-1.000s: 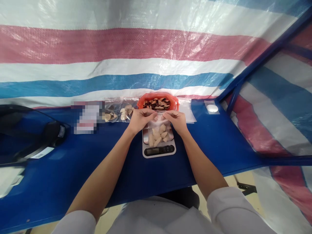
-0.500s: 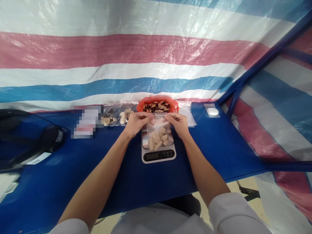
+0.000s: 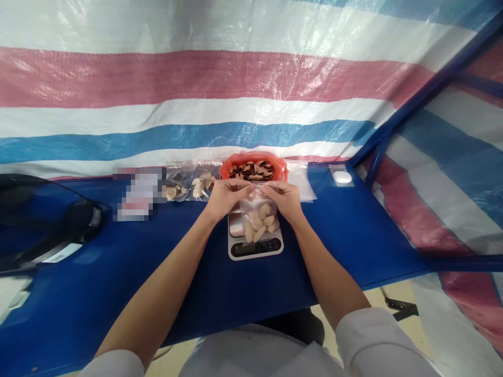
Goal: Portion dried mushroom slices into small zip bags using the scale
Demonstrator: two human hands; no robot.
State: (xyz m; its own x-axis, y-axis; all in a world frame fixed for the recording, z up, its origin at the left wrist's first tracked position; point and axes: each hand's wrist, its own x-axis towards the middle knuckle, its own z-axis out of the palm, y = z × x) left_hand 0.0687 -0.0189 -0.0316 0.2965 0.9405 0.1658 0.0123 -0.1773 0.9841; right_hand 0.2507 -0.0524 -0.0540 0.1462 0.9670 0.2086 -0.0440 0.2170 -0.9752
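Observation:
Between my two hands hangs a clear plastic zip bag point(image 3: 261, 220) with several pale, beige pieces inside. My left hand point(image 3: 228, 198) pinches its top edge from the left, and my right hand point(image 3: 283, 198) pinches the same edge from the right, the fingertips close together. Below the bag lies a white kitchen scale point(image 3: 236, 250) with a dark display; I cannot tell whether the bag's bottom touches it. Just behind my hands sits a red plastic bag point(image 3: 282, 170), open at the top, holding dark-edged slices point(image 3: 251, 170).
Left of the red bag lie two clear bags of slices point(image 3: 202, 183) point(image 3: 175, 191) and a blurred-out item point(image 3: 137, 193). Flat clear bags point(image 3: 307, 183) are to the right, then a white oval object point(image 3: 342, 177). A black device point(image 3: 78, 220) stands far left on the blue table point(image 3: 346, 246).
My hands have moved closer together along the bag's top edge. The bag has shifted slightly to the right over the scale.

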